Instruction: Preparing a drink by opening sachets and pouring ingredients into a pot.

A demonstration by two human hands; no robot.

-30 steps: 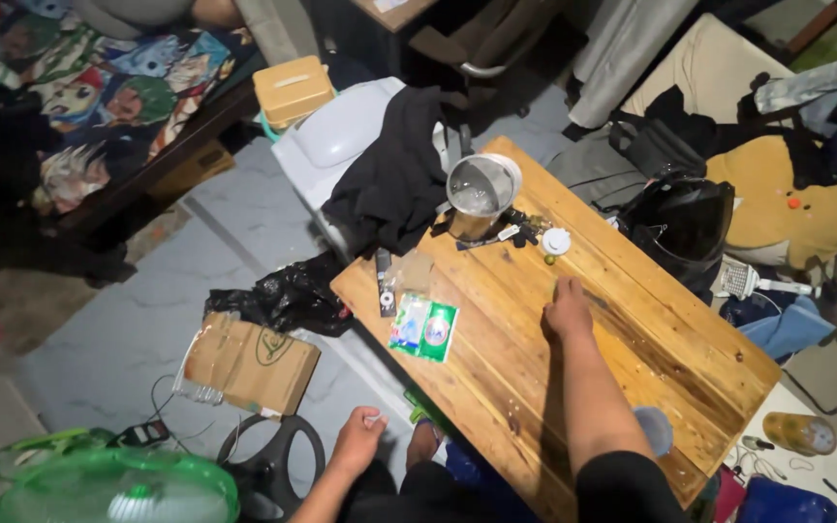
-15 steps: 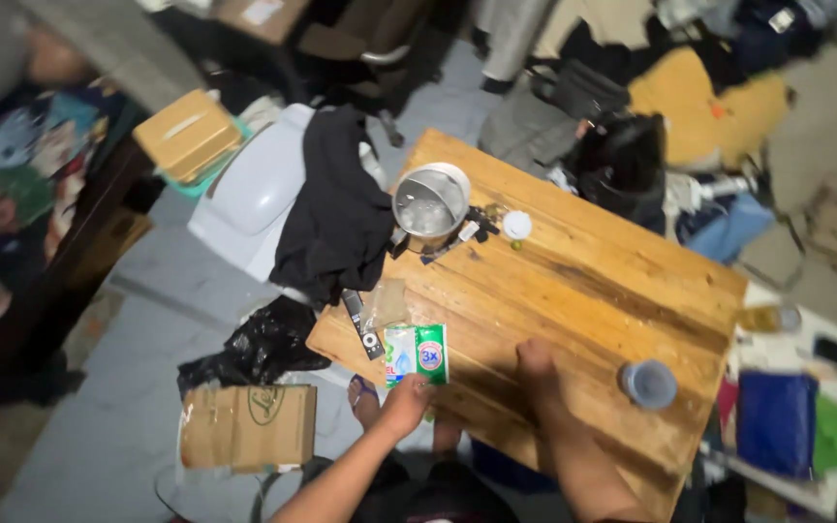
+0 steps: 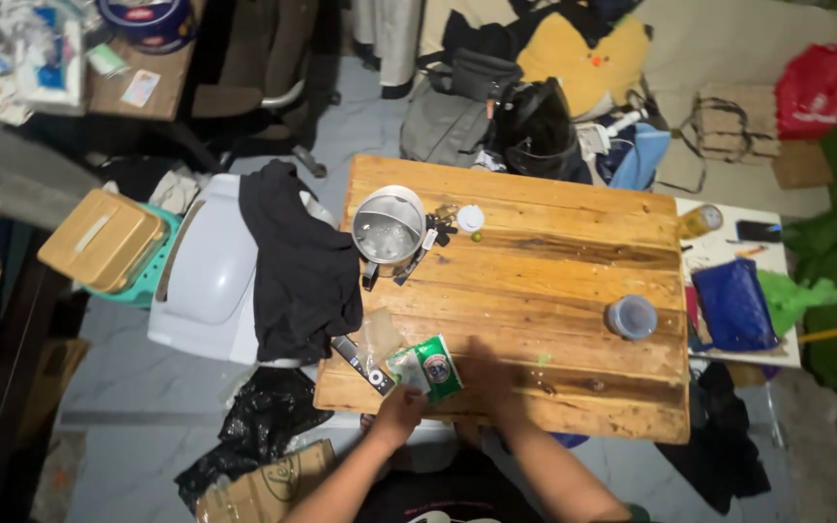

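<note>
On a wooden table point(image 3: 573, 261), my left hand point(image 3: 401, 407) grips the near edge of a green and white packet point(image 3: 426, 367) at the table's front left. My right hand point(image 3: 488, 387) rests flat on the wood just right of the packet, fingers apart, holding nothing. A clear plastic wrapper point(image 3: 376, 337) and a small dark lighter-like object point(image 3: 362, 363) lie left of the packet. Farther back stands a steel pot point(image 3: 387, 228) with water in it, beside a white lid point(image 3: 470, 218) and dark keys point(image 3: 438, 232).
A small blue-lidded cup point(image 3: 631, 316) sits at the table's right. A black cloth point(image 3: 302, 261) drapes over a white tub point(image 3: 207, 276) on the left. Bags point(image 3: 535, 126), a blue pouch point(image 3: 733, 305) and a black plastic bag point(image 3: 263, 416) crowd the floor around.
The view has swung so the table faces me squarely. My left hand came up from below the table to the packet; my right hand drew back toward the near edge.
</note>
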